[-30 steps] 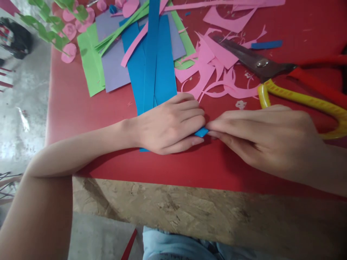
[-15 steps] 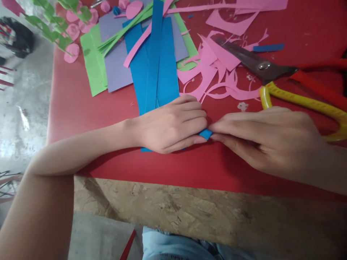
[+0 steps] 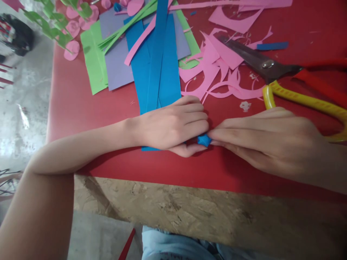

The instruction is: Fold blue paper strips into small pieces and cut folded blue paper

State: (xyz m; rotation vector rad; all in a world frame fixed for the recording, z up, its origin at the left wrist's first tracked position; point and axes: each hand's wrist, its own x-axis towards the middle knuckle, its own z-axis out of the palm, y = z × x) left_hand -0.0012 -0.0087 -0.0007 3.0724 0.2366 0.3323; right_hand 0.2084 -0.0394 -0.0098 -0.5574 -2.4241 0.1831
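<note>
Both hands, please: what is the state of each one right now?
Left hand: closed, holding the small blue star between thumb and forefinger.
Right hand: closed, fingertips pinching the same star's edge.

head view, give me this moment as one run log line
left hand: holding blue star | right hand: pinching its edge | scissors: blades over pink scraps | blue paper: partly under left hand

Left hand point(image 3: 172, 124), palm down, fingers curled, sits just beside the right hand point(image 3: 267, 142), fingertips pinched; behind it, left forearm point(image 3: 94, 144) meets bent elbow point(image 3: 40, 160)
</note>
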